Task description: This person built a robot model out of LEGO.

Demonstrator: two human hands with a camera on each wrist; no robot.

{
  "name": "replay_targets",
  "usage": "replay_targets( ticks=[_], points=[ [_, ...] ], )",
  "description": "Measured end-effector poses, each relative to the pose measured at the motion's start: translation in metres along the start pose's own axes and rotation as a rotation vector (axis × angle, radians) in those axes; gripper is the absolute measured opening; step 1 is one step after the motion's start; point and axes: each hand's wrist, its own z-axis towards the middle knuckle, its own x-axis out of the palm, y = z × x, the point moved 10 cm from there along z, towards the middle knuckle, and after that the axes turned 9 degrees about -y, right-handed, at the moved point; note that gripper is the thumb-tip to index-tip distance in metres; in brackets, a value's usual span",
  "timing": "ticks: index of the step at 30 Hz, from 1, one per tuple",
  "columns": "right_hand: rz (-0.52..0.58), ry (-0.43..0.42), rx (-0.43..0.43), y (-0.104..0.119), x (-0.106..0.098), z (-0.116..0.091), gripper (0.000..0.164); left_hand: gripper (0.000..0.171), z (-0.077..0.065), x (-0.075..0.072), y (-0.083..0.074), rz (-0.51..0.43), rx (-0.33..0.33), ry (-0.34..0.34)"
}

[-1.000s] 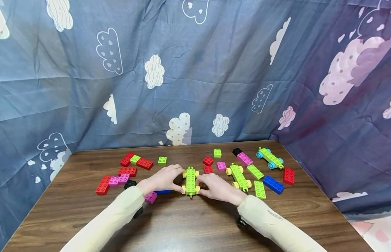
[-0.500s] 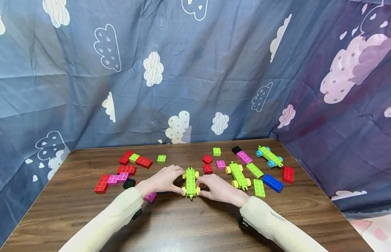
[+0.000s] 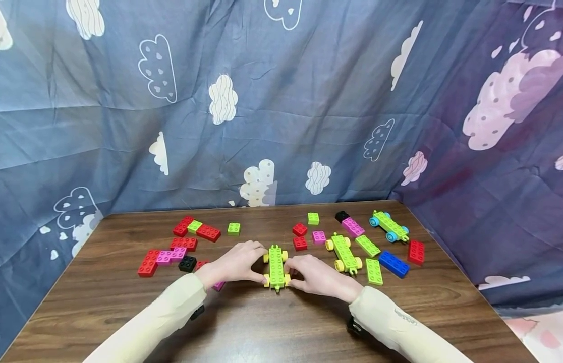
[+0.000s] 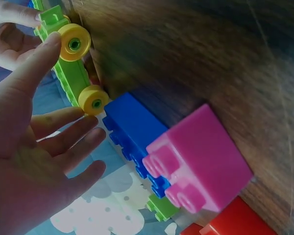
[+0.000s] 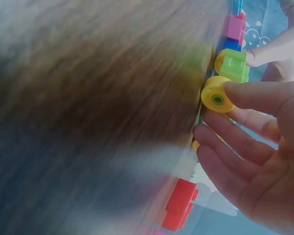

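A lime-green toy car base [image 3: 276, 267] with studs on top and yellow wheels stands upright on the table, between both hands. On its left side, the left hand [image 3: 236, 262] holds it by the wheels, thumb at the near wheel and fingertip at the far one, as the left wrist view shows. The right hand [image 3: 318, 275] grips the opposite side, its thumb against a yellow wheel [image 5: 216, 95] in the right wrist view. Beside the left fingers sit a blue brick [image 4: 137, 122] and a magenta brick [image 4: 210, 161]; the left hand mostly hides these in the head view.
To the right are another yellow-wheeled car base [image 3: 344, 253], a blue-wheeled one [image 3: 389, 226], a blue brick [image 3: 394, 264] and green plates [image 3: 374, 272]. Red bricks [image 3: 148, 263], pink bricks [image 3: 171, 256] and a black brick [image 3: 187, 263] lie left. A patterned curtain [image 3: 281, 126] hangs behind.
The toy car base has slid slightly toward the person, with both hands moving along. The head view has shifted a little; the surrounding bricks stay put.
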Motion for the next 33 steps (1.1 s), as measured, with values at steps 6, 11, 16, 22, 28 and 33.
replay_targets(
  ticks=[6,11,16,22,28,33],
  points=[
    [-0.030,0.007,0.027,-0.002,0.000,-0.003,0.018,0.063,-0.002,0.001,-0.003,0.018,0.010,-0.005],
    [-0.046,-0.031,0.030,-0.002,-0.005,-0.005,0.022,0.063,-0.002,0.002,-0.003,0.010,0.002,0.003],
    [-0.047,-0.075,0.036,-0.004,-0.011,-0.006,0.027,0.063,-0.003,0.004,-0.003,0.009,-0.020,0.013],
    [-0.081,-0.086,0.049,-0.007,-0.013,-0.005,0.046,0.063,-0.004,0.004,-0.003,0.004,-0.030,0.008],
    [-0.067,-0.011,0.061,-0.010,-0.007,-0.004,0.064,0.058,-0.005,-0.001,-0.009,0.031,0.014,-0.035],
    [-0.042,0.047,0.085,-0.013,-0.002,-0.003,0.071,0.057,-0.005,-0.001,-0.011,0.056,0.030,-0.042]
  ],
)
